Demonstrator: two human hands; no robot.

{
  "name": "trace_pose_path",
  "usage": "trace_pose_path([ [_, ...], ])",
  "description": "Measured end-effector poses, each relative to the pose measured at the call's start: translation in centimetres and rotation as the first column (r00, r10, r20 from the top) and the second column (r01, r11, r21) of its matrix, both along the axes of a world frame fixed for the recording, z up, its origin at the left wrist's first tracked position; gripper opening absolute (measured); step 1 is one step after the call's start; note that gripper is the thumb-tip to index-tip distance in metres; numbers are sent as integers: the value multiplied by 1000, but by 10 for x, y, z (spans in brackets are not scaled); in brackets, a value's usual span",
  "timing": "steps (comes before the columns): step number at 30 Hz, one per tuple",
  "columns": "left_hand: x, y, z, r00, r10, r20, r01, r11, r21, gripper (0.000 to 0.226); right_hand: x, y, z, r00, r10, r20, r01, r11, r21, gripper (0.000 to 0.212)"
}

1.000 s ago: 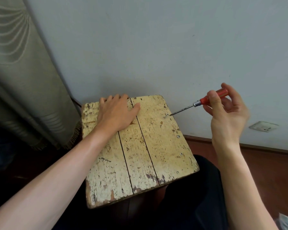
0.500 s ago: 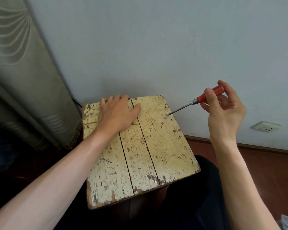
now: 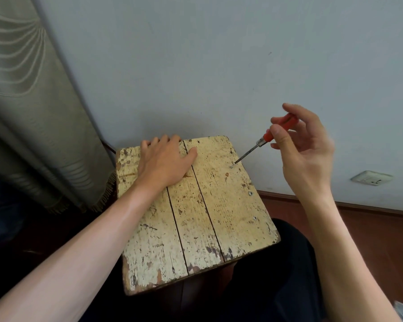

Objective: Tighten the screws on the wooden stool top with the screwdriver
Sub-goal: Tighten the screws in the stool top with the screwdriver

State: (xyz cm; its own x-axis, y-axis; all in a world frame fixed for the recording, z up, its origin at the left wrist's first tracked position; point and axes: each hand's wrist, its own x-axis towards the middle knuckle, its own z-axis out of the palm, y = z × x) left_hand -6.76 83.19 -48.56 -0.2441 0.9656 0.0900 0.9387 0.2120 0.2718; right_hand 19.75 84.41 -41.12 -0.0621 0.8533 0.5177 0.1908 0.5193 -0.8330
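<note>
The wooden stool top (image 3: 219, 205) is three worn cream planks. My left hand (image 3: 165, 161) lies flat on its far left part, fingers over the back edge. My right hand (image 3: 305, 154) pinches the red handle of a screwdriver (image 3: 269, 135) between thumb and fingers, to the right of the stool. The shaft slants down-left and its tip sits on the far screw (image 3: 231, 166) near the right edge. Two more screws, one (image 3: 250, 193) and another (image 3: 254, 218), lie closer along that edge.
A pale wall stands right behind the stool, with a wall socket (image 3: 371, 177) low on the right above a brown skirting board. A grey-green curtain (image 3: 33, 112) hangs at left. Dark trousers show under the stool's near right corner.
My right hand has risen a little and its fingers have shifted around the red handle; the shaft now stands steeper. The tip stays at the far screw. My left hand has not moved.
</note>
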Motion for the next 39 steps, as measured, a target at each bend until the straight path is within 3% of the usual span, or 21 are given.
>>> trace_pose_path([
  [5,0,0,0,1000,4,0,-4,1000,-1,76,10,3,5,988,108,110,-111,994,22,39],
  [17,0,-1,0,1000,-1,-10,1,1000,4,77,3,-2,3,998,-20,62,16,997,70,31],
  [23,0,-1,0,1000,4,-9,-4,1000,11,75,8,-2,5,991,73,110,-77,996,33,47],
  [27,0,0,0,1000,3,-14,-3,1000,9,75,5,-3,5,996,35,82,-38,998,41,54],
  [32,0,0,0,1000,3,-15,-3,1000,12,75,3,-3,5,996,1,89,-5,999,44,45],
  [39,1,-1,0,1000,4,-15,-4,1000,11,73,8,-1,6,994,98,39,-100,994,43,45],
])
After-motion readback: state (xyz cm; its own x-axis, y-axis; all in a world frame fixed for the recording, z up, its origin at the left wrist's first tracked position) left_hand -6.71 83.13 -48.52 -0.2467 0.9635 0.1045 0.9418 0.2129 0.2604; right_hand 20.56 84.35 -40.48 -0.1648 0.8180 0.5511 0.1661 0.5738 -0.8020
